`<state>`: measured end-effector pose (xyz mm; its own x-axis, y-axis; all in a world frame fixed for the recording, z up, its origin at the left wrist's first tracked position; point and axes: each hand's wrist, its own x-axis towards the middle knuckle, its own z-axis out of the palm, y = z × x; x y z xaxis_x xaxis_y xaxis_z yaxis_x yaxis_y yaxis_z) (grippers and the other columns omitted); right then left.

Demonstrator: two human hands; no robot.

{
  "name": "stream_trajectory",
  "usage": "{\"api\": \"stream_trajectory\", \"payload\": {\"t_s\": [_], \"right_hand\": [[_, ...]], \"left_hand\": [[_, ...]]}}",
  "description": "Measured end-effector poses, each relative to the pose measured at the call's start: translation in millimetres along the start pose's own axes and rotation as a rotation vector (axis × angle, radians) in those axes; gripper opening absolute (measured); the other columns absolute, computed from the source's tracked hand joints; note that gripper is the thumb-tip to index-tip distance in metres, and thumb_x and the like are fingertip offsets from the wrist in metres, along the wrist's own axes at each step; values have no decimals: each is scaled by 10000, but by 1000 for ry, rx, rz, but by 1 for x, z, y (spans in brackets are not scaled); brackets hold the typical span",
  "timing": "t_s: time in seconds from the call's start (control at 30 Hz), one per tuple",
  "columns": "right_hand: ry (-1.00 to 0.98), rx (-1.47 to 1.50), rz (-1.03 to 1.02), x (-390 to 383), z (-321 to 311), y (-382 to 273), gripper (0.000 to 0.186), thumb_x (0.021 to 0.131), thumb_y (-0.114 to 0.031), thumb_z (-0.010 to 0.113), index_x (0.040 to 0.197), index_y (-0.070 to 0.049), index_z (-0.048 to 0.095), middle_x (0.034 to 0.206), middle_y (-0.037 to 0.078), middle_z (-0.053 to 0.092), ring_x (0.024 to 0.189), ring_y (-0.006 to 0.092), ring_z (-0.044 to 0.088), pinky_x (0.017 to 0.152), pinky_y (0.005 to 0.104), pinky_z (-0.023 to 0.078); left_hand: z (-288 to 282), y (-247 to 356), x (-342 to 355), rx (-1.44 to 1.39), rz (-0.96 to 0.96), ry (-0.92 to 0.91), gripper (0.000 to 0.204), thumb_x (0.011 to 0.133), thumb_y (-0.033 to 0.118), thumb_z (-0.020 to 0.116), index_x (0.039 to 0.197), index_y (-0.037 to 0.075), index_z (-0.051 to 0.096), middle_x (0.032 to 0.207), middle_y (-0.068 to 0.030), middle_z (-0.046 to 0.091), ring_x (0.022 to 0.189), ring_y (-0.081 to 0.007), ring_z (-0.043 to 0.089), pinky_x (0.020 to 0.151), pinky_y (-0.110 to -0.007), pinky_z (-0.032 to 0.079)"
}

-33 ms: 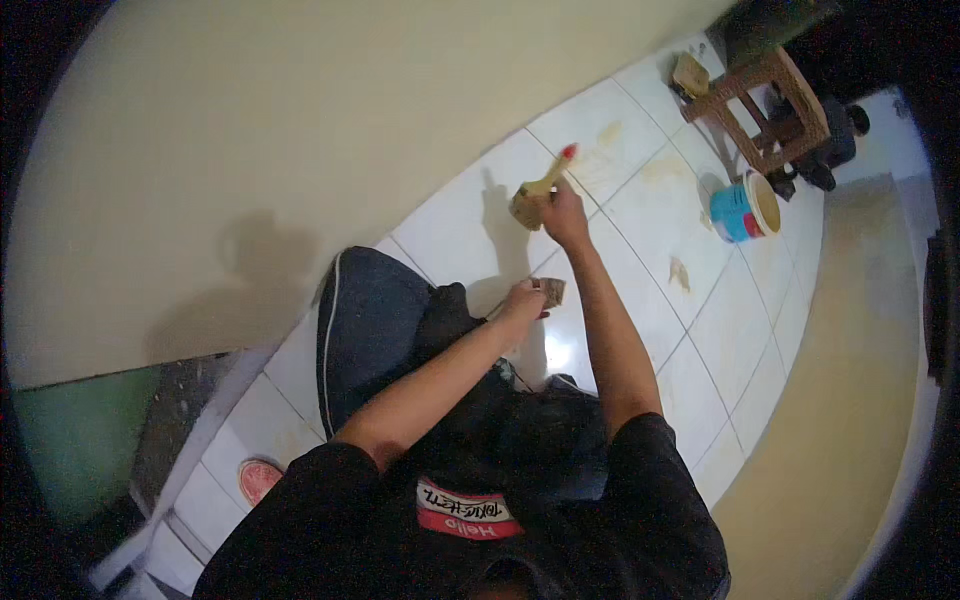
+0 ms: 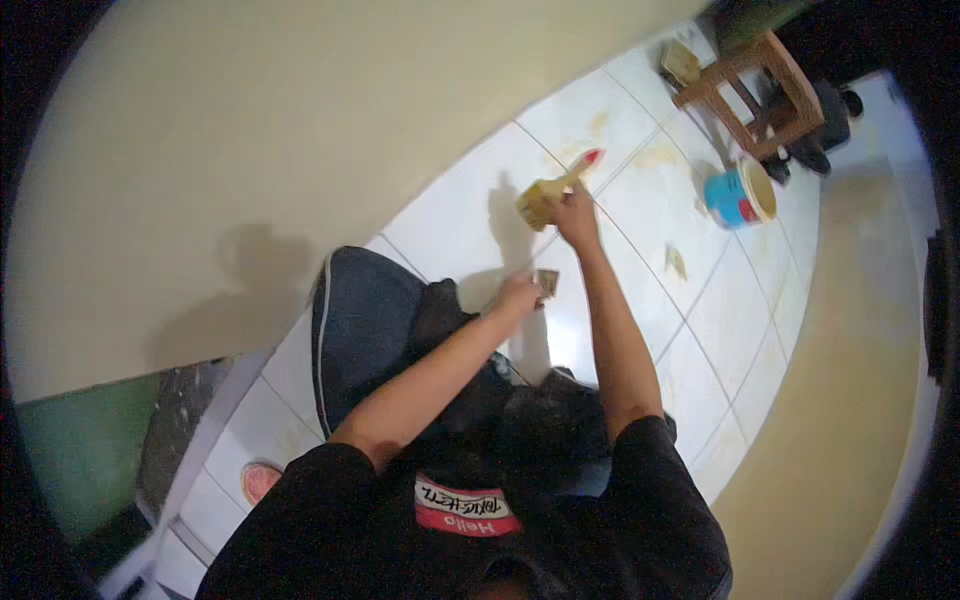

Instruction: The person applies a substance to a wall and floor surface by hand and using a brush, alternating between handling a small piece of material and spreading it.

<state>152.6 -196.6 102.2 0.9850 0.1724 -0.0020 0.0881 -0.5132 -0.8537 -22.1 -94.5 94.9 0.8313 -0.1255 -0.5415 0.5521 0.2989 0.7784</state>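
My right hand (image 2: 572, 213) is closed on a wide paintbrush (image 2: 536, 206) with a pale yellow handle and a red tip. Its head points left toward the wall, while the handle slants up to the right. Lower and to the left, my left hand (image 2: 519, 293), slightly blurred, is closed on a small flat brown piece (image 2: 547, 284) with a darker edge; its kind is not clear. Both hands are above the white tiled floor (image 2: 460, 215), in front of my bent knee (image 2: 365, 320).
A blue and white bucket (image 2: 728, 198) stands on the tiles at right. Beyond it is a brown wooden stool (image 2: 755, 100), with a small yellowish block-like thing (image 2: 680, 65) beside it. Yellowish smears mark the floor. A cream wall (image 2: 250, 150) borders it at left; a reddish slipper (image 2: 260, 481) lies lower left.
The paintbrush has turned in my right hand, its handle now leaning further right and its head showing broader. My left hand has shifted slightly left and up with the brown piece.
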Motion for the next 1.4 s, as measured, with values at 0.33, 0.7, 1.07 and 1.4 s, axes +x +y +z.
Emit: {"api": "stream_trajectory", "payload": {"t_s": [0.33, 0.7, 1.07, 1.4], "right_hand": [[267, 815, 309, -138, -110, -17, 347, 856, -81, 661, 1164, 28, 544, 1044, 171, 632, 886, 275, 693, 679, 390, 642], [537, 906, 233, -103, -85, 4, 314, 872, -104, 670, 1144, 40, 609, 1049, 156, 659, 863, 247, 699, 679, 362, 627], [555, 1035, 320, -96, -75, -6, 306, 862, -102, 677, 1136, 21, 617, 902, 101, 675, 752, 193, 685, 595, 306, 612], [733, 69, 266, -107, -102, 37, 236, 846, -78, 682, 1019, 78, 647, 936, 156, 686, 741, 235, 696, 562, 323, 601]], "left_hand": [[0, 40, 33, -68, 74, -188, 296, 926, 42, 508, 1183, 27, 651, 1055, -67, 681, 931, -141, 635, 790, -273, 515], [15, 74, 84, 103, 76, -161, 264, 914, 0, 497, 1120, -44, 656, 966, -67, 692, 797, -116, 614, 694, -238, 487], [6, 47, 108, 59, 7, -303, 302, 985, 37, 417, 1240, -20, 568, 1101, -97, 642, 934, -160, 601, 820, -299, 492], [48, 77, 91, 323, 81, -303, 318, 973, 62, 483, 1263, -44, 561, 1127, -139, 652, 1002, -205, 639, 861, -314, 523]]}}
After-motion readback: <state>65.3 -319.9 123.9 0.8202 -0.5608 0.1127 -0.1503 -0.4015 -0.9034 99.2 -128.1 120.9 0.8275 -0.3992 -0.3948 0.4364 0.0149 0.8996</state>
